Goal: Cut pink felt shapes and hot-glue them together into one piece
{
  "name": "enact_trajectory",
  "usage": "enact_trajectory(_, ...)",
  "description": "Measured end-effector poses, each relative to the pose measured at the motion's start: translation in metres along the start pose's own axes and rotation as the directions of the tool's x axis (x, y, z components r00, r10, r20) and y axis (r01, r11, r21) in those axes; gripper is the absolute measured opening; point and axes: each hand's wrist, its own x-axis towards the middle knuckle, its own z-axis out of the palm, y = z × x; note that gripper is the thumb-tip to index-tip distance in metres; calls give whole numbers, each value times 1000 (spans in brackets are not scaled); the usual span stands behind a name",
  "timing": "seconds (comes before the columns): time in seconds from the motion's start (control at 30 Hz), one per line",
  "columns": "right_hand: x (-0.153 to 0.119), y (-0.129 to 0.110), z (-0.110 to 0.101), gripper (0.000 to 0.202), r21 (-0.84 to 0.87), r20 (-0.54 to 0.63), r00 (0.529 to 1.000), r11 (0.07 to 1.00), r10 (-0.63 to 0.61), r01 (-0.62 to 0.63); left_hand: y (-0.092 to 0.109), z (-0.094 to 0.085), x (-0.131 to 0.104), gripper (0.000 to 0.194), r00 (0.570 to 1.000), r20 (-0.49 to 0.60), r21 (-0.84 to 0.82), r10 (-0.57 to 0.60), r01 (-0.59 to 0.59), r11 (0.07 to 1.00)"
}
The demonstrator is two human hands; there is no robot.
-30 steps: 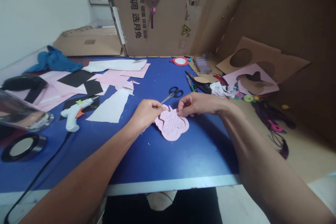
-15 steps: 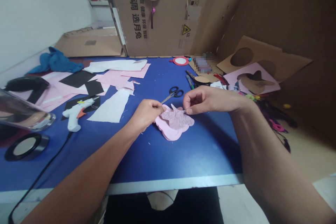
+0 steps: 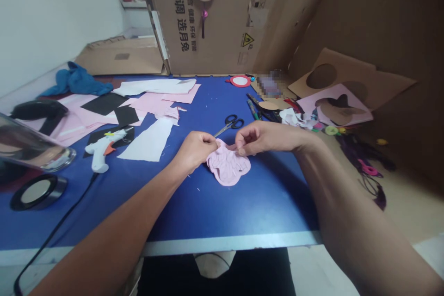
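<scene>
Near the middle of the blue table, a pink cutout with a wavy, scalloped edge (image 3: pixel 226 180) lies between my hands. On top of it rests a thinner, wrinkled pinkish piece (image 3: pixel 229 164), which looks like cloth. My left hand (image 3: pixel 197 150) pinches the left upper edge of the pink cutout between thumb and finger. With thumb and fingertips, my right hand (image 3: pixel 255 138) grips the upper right edge of the wrinkled piece. Just beyond both hands lie scissors (image 3: pixel 230 123) with black handles.
At left are a white glue gun (image 3: pixel 100 150) with a cord, a roll of tape (image 3: pixel 38 193), a clear container (image 3: pixel 41 148) and pink, white and black sheets. Markers (image 3: pixel 252 108), crumpled paper (image 3: pixel 296 119) and cutout boards sit at right. Cardboard walls (image 3: pixel 222 27) stand behind.
My right hand has moved slightly left and brought the wrinkled piece over the pink cutout, so their outlines overlap more. My left hand keeps its hold.
</scene>
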Motion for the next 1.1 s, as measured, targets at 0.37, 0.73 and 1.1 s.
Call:
enact_trajectory(0.37,21,15,10,13,-126,-180,976,981,121,-144,-1,-1,0,18,999,29,64,30,-31,997)
enact_trajectory(0.73,21,6,14,11,-286,-239,959,933,149,-217,-6,0,0,17,998,22,94,63,-65,993)
enact_trajectory(1.1,21,3,17,22,-383,-252,956,891,153,-244,-7,0,0,19,995,22,105,96,-98,990)
